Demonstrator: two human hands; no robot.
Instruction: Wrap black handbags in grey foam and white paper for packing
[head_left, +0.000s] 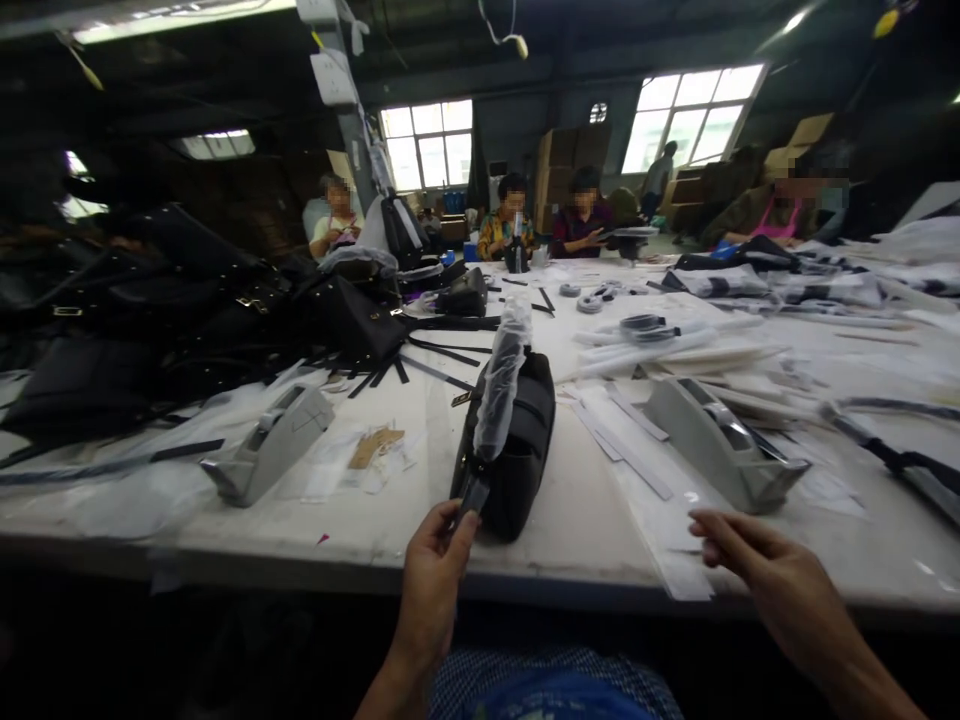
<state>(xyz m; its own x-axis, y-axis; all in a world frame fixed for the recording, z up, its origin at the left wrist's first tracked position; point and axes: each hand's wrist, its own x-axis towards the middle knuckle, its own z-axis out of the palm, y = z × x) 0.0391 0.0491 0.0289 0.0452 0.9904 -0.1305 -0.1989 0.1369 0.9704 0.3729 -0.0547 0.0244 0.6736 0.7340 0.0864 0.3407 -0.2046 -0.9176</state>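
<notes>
A black bag (534, 430) stands on the white table in front of me. Clear plastic film wraps its upright strap or handle (501, 385). My left hand (441, 560) is closed, its thumb and fingers pinching the dark lower end of that strap (474, 492) at the bag's near side. To the right, my right hand (757, 560) hovers by the front of a grey tape dispenser (712, 440), apart from the bag. Its fingertips are pressed together; whether a small piece of tape is between them I cannot make out.
Another tape dispenser (274, 445) sits on the left, near brown paper tags (376, 447). Black bags are heaped at the far left (187, 300). White sheets and strips (622, 440) lie on the right. Across the table (577, 540), several people work.
</notes>
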